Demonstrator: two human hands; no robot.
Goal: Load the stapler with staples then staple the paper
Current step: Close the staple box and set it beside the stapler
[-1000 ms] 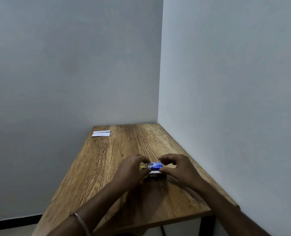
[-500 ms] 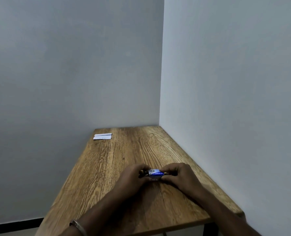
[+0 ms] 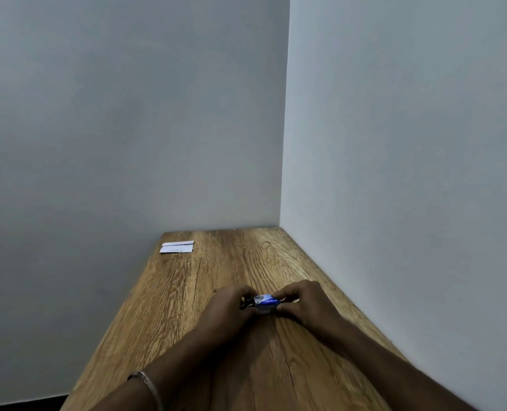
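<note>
We see both hands meeting low over the near right part of the wooden table (image 3: pixel 187 292), with a small blue-and-white staple box (image 3: pixel 265 301) between them. The left hand (image 3: pixel 227 314) has its fingers curled in around the left end of the box, where a dark bit, perhaps the stapler (image 3: pixel 245 304), pokes out; it is too small and blurred for us to be sure what it is. The right hand (image 3: pixel 305 307) pinches the right end of the box between thumb and curled fingers (image 3: pixel 288 293). Compared with a second ago, the hands have closed in: the box was then held a little above the table with more of its blue top showing, and now it sits lower, close to or touching the wood, we cannot tell which, and more covered by the fingers. Half a second ago the grip looked much as it does now. The paper (image 3: pixel 176 247), two white strips lying side by side, stays at the far left corner of the table, well apart from the hands. A metal bracelet (image 3: pixel 145 381) circles the left wrist.
</note>
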